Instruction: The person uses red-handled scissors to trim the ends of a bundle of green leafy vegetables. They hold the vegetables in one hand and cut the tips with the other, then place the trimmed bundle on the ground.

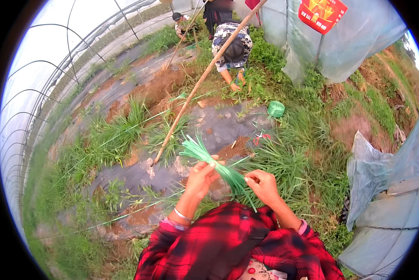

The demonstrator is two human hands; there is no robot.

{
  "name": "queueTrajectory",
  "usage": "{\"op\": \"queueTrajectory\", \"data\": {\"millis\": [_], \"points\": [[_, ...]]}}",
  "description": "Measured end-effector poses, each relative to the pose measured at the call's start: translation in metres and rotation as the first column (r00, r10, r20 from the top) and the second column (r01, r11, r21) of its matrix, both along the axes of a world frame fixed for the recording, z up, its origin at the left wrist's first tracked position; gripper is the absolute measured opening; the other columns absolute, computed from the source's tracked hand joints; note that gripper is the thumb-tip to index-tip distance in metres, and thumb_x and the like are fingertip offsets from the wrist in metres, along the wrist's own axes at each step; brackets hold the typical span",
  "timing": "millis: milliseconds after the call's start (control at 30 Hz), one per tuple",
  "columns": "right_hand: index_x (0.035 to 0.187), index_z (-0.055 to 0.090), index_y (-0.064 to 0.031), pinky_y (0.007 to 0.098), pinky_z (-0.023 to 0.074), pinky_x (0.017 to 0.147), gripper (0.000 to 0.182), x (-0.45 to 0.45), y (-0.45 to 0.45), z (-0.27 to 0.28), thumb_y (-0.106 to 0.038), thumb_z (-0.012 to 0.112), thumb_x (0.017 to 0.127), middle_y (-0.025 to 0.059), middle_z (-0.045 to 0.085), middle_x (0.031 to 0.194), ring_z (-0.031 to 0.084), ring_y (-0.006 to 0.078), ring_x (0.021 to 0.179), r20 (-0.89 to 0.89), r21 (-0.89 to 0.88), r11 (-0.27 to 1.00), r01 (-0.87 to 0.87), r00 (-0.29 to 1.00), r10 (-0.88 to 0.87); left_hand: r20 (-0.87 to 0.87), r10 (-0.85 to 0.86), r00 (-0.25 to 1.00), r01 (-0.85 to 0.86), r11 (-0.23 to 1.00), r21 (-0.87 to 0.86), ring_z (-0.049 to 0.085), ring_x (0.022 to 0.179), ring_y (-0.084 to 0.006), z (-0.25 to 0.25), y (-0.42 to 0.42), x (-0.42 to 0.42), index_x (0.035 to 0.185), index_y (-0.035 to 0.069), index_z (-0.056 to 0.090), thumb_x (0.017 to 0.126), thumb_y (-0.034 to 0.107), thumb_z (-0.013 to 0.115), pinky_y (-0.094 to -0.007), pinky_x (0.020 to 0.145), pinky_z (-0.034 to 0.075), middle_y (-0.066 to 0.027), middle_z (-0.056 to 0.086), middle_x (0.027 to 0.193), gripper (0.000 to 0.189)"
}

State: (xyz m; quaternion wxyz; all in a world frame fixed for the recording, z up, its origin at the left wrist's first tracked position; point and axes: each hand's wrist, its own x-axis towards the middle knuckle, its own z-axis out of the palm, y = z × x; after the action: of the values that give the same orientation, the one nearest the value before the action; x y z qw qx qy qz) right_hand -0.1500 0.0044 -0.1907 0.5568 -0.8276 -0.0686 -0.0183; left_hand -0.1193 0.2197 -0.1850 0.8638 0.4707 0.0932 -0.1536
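Observation:
A bundle of green plastic twine strips (229, 175) lies slantwise across my left hand (199, 178), which grips it near its middle. The cut ends fan out at both sides of the grip. My right hand (263, 187) has thumb and forefinger pinched at the right edge of the bundle's lower end, apparently on a strip; the exact hold is too small to make out. Beyond my hands, scissors with red handles (262, 139) rest on dark mulch film (213, 122). A roll of green twine (276, 109) sits farther off at the film's edge, beside grass.
A slanting wooden pole (199, 85) rises from the ground left of my hands. Ahead, a person (232, 45) bends over plants, with others behind. Green lines (132, 126) run low over the beds at left. Plastic sheeting (374, 178) hangs at right.

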Motion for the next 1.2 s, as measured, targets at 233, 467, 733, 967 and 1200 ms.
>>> {"op": "queueTrajectory", "data": {"millis": [233, 467, 733, 967, 1200], "points": [[0.092, 0.061, -0.003, 0.0326, 0.0465, 0.07, 0.031, -0.006, 0.012, 0.004, -0.022, 0.069, 0.07, 0.009, 0.06, 0.093, 0.058, 0.023, 0.079, 0.323, -0.193, 0.978, 0.074, 0.946, -0.008, -0.003, -0.047, 0.999, 0.047, 0.998, 0.033, 0.061, 0.087, -0.0148, 0.003, 0.004, -0.009, 0.11, 0.004, 0.054, 0.085, 0.011, 0.055, -0.0274, 0.074, 0.049, -0.0104, 0.062, 0.1, 0.026], [0.096, 0.06, -0.0028, 0.0317, 0.0462, 0.067, 0.032, -0.02, 0.041, -0.023, -0.029, 0.063, 0.078, 0.0092, 0.062, 0.08, 0.058, 0.0188, 0.074, -0.207, 0.202, 0.955, -0.216, 0.944, 0.258, 0.045, -0.223, 0.974, 0.221, 0.975, 0.036, 0.06, 0.087, -0.0174, -0.001, -0.006, -0.019, 0.11, 0.001, 0.054, 0.085, 0.011, 0.056, -0.0313, 0.077, 0.049, -0.0131, 0.062, 0.1, 0.028], [0.088, 0.061, -0.0011, 0.0315, 0.0465, 0.061, 0.029, -0.045, 0.044, -0.02, -0.029, 0.06, 0.081, 0.0096, 0.063, 0.075, 0.06, 0.0185, 0.066, -0.152, 0.104, 0.991, -0.089, 0.983, 0.104, -0.013, -0.253, 0.967, 0.254, 0.966, 0.056, 0.06, 0.086, -0.0199, -0.013, -0.006, -0.033, 0.106, -0.001, 0.055, 0.085, 0.012, 0.056, -0.0333, 0.079, 0.048, -0.0126, 0.062, 0.093, 0.024], [0.082, 0.064, -0.0064, 0.0336, 0.047, 0.062, 0.018, -0.067, 0.029, -0.033, -0.022, 0.065, 0.073, 0.0088, 0.059, 0.076, 0.06, 0.0242, 0.069, -0.077, 0.072, 0.993, 0.096, 0.993, -0.091, -0.016, -0.278, 0.961, 0.277, 0.95, 0.141, 0.059, 0.078, -0.0124, -0.024, -0.002, -0.033, 0.102, 0.002, 0.058, 0.084, 0.012, 0.058, -0.0228, 0.064, 0.043, -0.0093, 0.064, 0.091, 0.021], [0.08, 0.065, -0.0047, 0.0291, 0.0445, 0.058, 0.013, -0.075, 0.035, -0.028, -0.016, 0.064, 0.075, 0.006, 0.057, 0.071, 0.057, 0.0163, 0.064, -0.059, 0.017, 0.991, 0.13, 0.99, -0.129, 0.008, -0.314, 0.95, 0.307, 0.934, 0.185, 0.059, 0.078, -0.0121, -0.027, 0.003, -0.038, 0.101, 0.002, 0.058, 0.083, 0.011, 0.059, -0.0223, 0.065, 0.045, -0.0096, 0.064, 0.092, 0.021]]}}
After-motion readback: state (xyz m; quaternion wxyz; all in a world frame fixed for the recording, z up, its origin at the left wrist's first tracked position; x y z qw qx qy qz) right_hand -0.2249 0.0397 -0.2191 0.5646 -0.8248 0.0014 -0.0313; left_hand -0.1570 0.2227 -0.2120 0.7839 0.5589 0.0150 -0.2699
